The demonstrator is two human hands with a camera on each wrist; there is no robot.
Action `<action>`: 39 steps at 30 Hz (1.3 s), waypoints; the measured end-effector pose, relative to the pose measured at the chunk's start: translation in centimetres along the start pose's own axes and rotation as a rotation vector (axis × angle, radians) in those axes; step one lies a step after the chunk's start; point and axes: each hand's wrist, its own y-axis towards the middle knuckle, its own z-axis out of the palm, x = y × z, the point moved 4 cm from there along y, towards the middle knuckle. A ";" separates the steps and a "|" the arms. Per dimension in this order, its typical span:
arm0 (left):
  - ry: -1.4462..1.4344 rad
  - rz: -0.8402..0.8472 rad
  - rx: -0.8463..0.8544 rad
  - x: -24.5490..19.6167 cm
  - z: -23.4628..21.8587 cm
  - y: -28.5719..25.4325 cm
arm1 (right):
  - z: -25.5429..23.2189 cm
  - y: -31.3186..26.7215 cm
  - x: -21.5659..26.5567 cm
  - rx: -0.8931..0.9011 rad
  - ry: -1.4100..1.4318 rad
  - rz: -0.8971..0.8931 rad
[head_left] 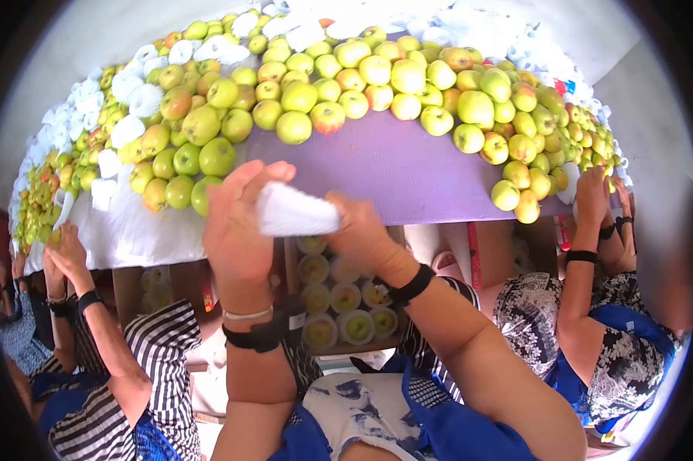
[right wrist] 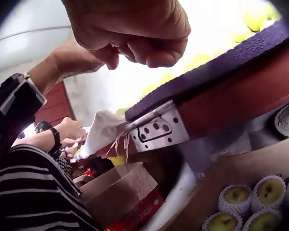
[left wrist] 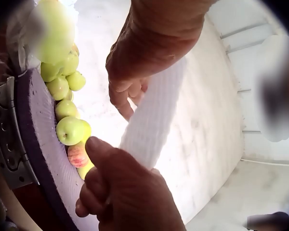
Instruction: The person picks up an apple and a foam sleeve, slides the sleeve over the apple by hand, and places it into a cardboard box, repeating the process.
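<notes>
A white foam net sleeve (head_left: 296, 211) spans the gap between my two hands, above the near edge of the purple-topped table (head_left: 377, 165). My right hand (head_left: 362, 234) pinches its narrow end, fingers curled. The wide end lies against my left hand (head_left: 242, 223), whose fingers bend over toward it at the top. In the left wrist view the sleeve (left wrist: 156, 115) stretches out long between both hands, and the left thumb (left wrist: 98, 151) points away from it. The right wrist view shows curled right fingers (right wrist: 154, 50), with the sleeve hidden there. Green-yellow apples (head_left: 294, 127) lie heaped just beyond.
More foam sleeves (head_left: 142, 100) lie among and behind the apples. Below the table edge, a cardboard box (right wrist: 197, 192) holds several sleeved apples (right wrist: 236, 195). Other people's hands (head_left: 68, 253) work at the left, and another hand (head_left: 591, 196) at the right. A metal hinge (right wrist: 159, 129) sits at the table's edge.
</notes>
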 end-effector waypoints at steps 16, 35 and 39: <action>0.641 -0.180 -0.149 1.0 -0.4 -0.3 | -1.5 0.6 -2.6 -0.047 -0.356 0.074; 0.358 -0.111 -0.373 2.7 -3.9 0.7 | -9.6 0.8 -2.6 -0.344 -0.292 0.136; 0.440 -0.099 -0.353 2.8 -4.5 0.7 | -16.3 -1.3 -4.4 -0.474 -0.446 0.419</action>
